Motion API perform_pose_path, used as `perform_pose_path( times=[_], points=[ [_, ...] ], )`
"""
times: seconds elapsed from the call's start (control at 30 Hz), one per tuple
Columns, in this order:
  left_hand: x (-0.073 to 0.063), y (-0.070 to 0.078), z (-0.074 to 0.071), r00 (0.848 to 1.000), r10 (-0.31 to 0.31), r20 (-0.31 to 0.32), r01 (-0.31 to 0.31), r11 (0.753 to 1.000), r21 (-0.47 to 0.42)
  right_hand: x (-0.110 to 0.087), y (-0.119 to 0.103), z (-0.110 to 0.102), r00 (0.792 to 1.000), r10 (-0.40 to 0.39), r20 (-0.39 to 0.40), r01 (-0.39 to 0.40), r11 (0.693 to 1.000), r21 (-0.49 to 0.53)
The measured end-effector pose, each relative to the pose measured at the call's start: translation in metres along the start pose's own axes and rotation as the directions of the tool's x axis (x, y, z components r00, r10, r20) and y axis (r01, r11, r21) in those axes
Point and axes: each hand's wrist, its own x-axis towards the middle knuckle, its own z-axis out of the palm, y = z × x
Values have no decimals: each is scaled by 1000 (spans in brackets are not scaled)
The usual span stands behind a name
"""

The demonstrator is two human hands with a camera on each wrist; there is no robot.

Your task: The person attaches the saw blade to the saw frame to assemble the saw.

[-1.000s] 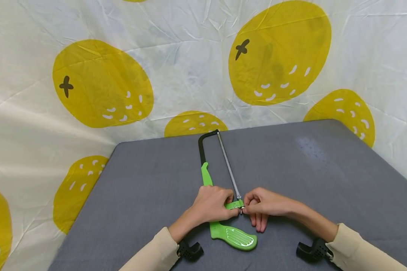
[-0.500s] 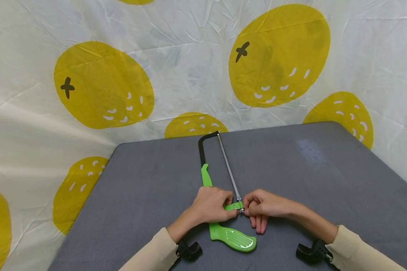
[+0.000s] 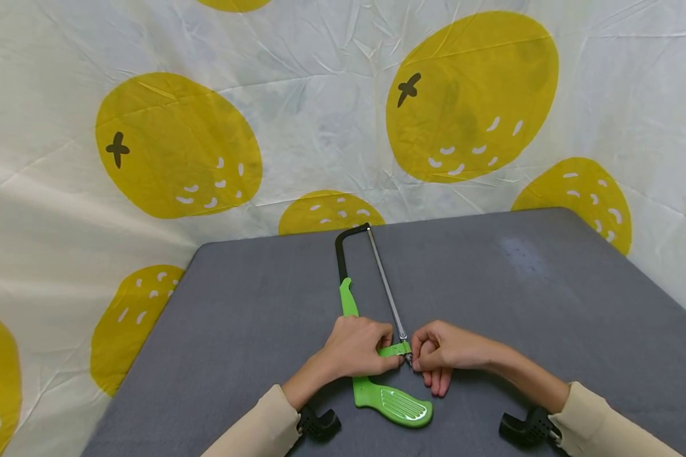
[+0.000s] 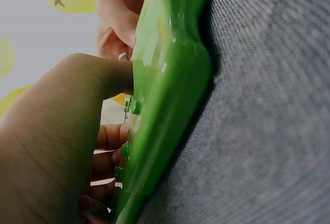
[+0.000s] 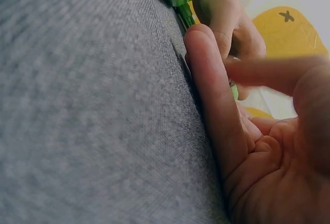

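A hacksaw (image 3: 349, 297) with a green and black frame lies on the grey surface, its green handle (image 3: 399, 405) toward me. The silver blade (image 3: 385, 279) runs along its right side to a green blade holder (image 3: 395, 349). My left hand (image 3: 356, 346) grips the frame just above the handle, thumb and fingers by the holder. At the holder's end is a small metal wing nut (image 3: 408, 359). My right hand (image 3: 448, 346) pinches at this nut with thumb and forefinger; its lower fingers lie near the cloth. In the right wrist view, fingers (image 5: 214, 90) partly hide the nut.
The grey cloth-covered table (image 3: 251, 304) spreads around the saw. Behind and beside it hangs a white sheet (image 3: 320, 139) printed with yellow fruit. Black wrist devices (image 3: 319, 424) sit by both cuffs.
The right thumb and fingertips have shifted slightly downward at the wing nut, whose wings stand at a different angle. The left hand and the hacksaw stay in place.
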Motion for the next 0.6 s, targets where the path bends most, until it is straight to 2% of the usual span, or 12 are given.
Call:
perform_pose_path(
  times=[0.23,0.6],
  points=[
    [0,0,0,1000,12,-8,-12,1000,11,1,-1,2,1000,-2,-26,1,1000,-26],
    [1,0,1,1000,2,0,-2,1000,1,0,1,-1,1000,-1,23,0,999,42]
  ],
)
